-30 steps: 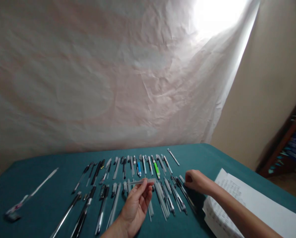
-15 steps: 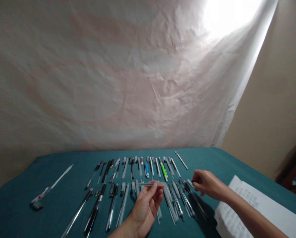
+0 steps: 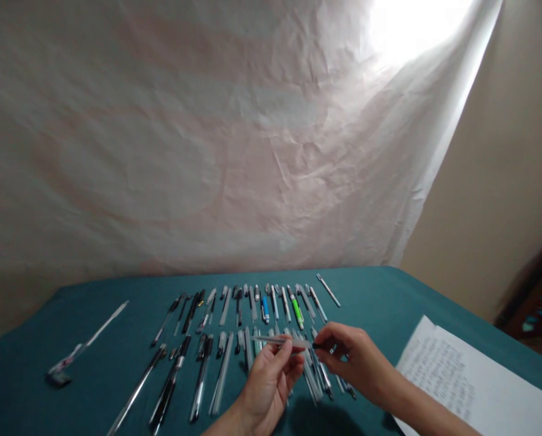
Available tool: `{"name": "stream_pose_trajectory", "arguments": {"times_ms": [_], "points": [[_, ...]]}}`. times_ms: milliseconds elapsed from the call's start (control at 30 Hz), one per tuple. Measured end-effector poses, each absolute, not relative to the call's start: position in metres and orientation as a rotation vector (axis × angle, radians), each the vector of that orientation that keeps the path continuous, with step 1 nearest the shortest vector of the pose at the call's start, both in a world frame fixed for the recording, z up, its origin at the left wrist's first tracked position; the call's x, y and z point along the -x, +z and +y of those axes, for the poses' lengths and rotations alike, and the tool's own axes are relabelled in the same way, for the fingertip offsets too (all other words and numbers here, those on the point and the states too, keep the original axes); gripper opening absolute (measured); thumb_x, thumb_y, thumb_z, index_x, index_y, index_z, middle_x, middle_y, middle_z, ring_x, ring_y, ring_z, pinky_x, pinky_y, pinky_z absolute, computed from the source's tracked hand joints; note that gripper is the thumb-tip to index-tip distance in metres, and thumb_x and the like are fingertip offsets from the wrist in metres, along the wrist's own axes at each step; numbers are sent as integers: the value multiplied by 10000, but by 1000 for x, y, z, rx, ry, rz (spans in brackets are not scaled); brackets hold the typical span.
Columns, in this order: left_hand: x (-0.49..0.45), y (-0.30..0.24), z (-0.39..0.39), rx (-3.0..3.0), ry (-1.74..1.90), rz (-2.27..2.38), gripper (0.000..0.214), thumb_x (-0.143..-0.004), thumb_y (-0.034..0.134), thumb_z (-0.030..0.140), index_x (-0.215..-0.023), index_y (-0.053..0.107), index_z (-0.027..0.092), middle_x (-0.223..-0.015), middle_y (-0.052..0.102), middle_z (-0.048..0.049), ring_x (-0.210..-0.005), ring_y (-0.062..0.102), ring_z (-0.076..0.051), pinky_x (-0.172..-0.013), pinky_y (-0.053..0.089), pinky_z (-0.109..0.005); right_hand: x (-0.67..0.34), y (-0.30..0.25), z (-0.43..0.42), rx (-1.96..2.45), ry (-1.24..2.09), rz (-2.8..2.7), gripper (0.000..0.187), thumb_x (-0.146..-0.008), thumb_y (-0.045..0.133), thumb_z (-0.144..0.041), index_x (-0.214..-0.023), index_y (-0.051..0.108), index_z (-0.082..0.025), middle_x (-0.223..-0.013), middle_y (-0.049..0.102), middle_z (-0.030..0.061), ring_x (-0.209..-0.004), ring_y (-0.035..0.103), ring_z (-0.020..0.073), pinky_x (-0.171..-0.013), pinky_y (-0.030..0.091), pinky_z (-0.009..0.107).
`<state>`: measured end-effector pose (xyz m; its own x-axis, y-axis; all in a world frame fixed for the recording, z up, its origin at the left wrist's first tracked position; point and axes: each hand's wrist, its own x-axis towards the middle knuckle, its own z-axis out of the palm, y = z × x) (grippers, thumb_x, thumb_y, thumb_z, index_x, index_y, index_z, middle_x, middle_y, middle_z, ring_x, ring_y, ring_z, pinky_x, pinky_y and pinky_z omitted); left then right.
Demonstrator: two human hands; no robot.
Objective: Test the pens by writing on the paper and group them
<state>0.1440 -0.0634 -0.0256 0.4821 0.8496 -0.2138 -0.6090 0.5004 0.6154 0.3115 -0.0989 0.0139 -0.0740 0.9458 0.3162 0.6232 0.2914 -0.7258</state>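
Between the thumb and fingers of my left hand [image 3: 271,378] is a slim translucent pen [image 3: 301,343], held level above the near row of pens. My right hand [image 3: 350,360] is at the pen's right end, its thumb and index finger pinched on a small dark piece [image 3: 317,346] that looks like a pen part. The dark piece meets or nearly meets the pen's end; I cannot tell which. Below the hands lie several clear pens [image 3: 220,375], partly hidden by my fingers.
A far row of pens and caps includes a green pen [image 3: 297,312] and a blue pen [image 3: 265,309]. A long white item with a dark end [image 3: 84,345] lies at left. Handwritten sheets [image 3: 489,387] lie at right on the teal cloth [image 3: 375,290].
My right hand has moved left from the near row's right end to the pen in my left hand, bringing the small dark piece. My left hand has stayed nearly in place.
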Motion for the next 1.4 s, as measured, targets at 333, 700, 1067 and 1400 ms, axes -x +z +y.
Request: {"name": "stream_pose_trajectory", "arguments": {"times_ms": [333,700,1067,1400], "points": [[-145,-24,-66,-548,949,537,189,-723,712,137,-864,586,141,-800,672,-42,-657,643,-115,-641,531,-196,-308,15,-104,1405,399,-1848,49,-762,543,-193,-769,587,-174,-673,633,13,-573,581,113,-535,458,193],[-144,-27,-66,-568,955,535,173,-746,696,155,-880,587,142,-824,664,-47,-690,631,-109,-647,518,-190,-308,11,-104,1405,356,-1872,58,-789,559,-197,-799,614,-179,-701,641,11,-611,592,122,-595,460,210],[-145,-26,-66,-558,989,548,156,-728,713,152,-841,606,138,-776,655,-34,-694,625,-110,-677,508,-191,-307,1,-104,1315,80,-2004,119,-867,489,-222,-882,602,-186,-781,645,36,-670,610,131,-621,468,218],[-147,-29,-68,-600,1011,585,155,-714,729,226,-775,630,122,-751,665,-46,-677,609,-112,-687,494,-200,-315,-18,-103,1182,-517,-2223,182,-900,437,-204,-1007,576,-156,-900,668,87,-772,640,174,-652,488,272]]}}
